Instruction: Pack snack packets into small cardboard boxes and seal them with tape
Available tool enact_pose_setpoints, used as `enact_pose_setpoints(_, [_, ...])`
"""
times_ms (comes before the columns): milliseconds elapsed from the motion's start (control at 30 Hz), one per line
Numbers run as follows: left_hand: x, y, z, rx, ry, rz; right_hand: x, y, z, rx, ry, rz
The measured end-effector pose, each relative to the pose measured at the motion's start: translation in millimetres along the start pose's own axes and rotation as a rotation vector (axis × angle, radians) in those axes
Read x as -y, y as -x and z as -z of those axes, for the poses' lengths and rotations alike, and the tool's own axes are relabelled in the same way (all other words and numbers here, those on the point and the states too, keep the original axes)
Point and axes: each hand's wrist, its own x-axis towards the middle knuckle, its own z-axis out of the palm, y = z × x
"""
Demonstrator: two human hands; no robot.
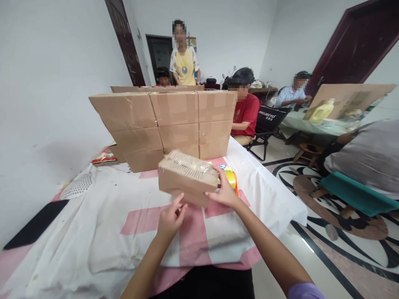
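Observation:
A small cardboard box (187, 176) with printed lines on its top is raised a little over the cloth-covered table. My right hand (225, 192) grips its right end, the thumb on the near side. Just below the box's near edge is my left hand (171, 218), its fingers loosely bent and apart, holding nothing; whether a fingertip touches the box I cannot tell. Behind my right hand lies a yellow tape roll (231, 178) with an orange part beside it, partly hidden by the hand and box.
Stacked cardboard boxes (174, 120) form a wall across the table's far side. A black flat pad (35, 224) and a white perforated piece (77, 185) lie at left. The pink-and-white tablecloth (149, 222) drops off at right. Several people sit or stand beyond.

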Motion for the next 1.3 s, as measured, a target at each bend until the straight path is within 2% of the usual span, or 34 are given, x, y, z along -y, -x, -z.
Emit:
enact_pose_setpoints(100, [17,13,-4,0.073,-0.046,0.015,15,-3,49,-0.326,0.031,0.036])
enact_pose_setpoints(167, [25,17,-8,0.161,-0.065,0.024,12,-2,91,-0.567,0.181,0.025])
enact_pose_setpoints(233, [30,18,-11,0.225,-0.073,0.019,-7,2,128,-0.756,0.408,-0.037])
enact_pose_setpoints(300, [33,18,-14,0.253,-0.078,0.009,-42,7,152,-0.82,0.572,-0.124])
enact_pose_setpoints(400, [36,19,-16,0.25,-0.081,0.002,-106,-3,160,-0.761,0.594,-0.281])
enact_pose_setpoints(467, [36,19,-16,0.25,-0.073,0.007,-145,-28,153,-0.702,0.563,-0.381])
enact_pose_setpoints(533, [36,19,-15,0.266,-0.057,0.027,-176,-66,146,-0.644,0.528,-0.44])
enact_pose_setpoints(633, [35,18,-14,0.297,-0.019,0.092,-211,-124,139,-0.518,0.461,-0.43])
enact_pose_setpoints(700, [34,18,-12,0.299,0.017,0.16,-229,-144,136,-0.466,0.48,-0.378])
enact_pose_setpoints(800, [30,18,-10,0.308,0.123,0.268,-247,-132,128,-0.482,0.575,-0.356])
enact_pose_setpoints(867, [27,18,-8,0.313,0.22,0.342,-251,-105,121,-0.477,0.598,-0.39])
enact_pose_setpoints(933, [29,14,-3,0.294,0.308,0.419,-249,-75,117,-0.408,0.609,-0.404])
enact_pose_setpoints(1033, [49,-6,19,0.193,0.319,0.467,-243,-41,116,-0.254,0.624,-0.365])
enact_pose_setpoints(1100, [79,-32,49,0.079,0.254,0.459,-241,-29,117,-0.194,0.665,-0.334])
enact_pose_setpoints(1200, [141,-92,114,-0.156,0.15,0.484,-245,-21,117,-0.124,0.847,-0.283])
enact_pose_setpoints(1300, [202,-168,180,-0.421,0.008,0.489,-253,-20,118,-0.084,0.96,-0.26])
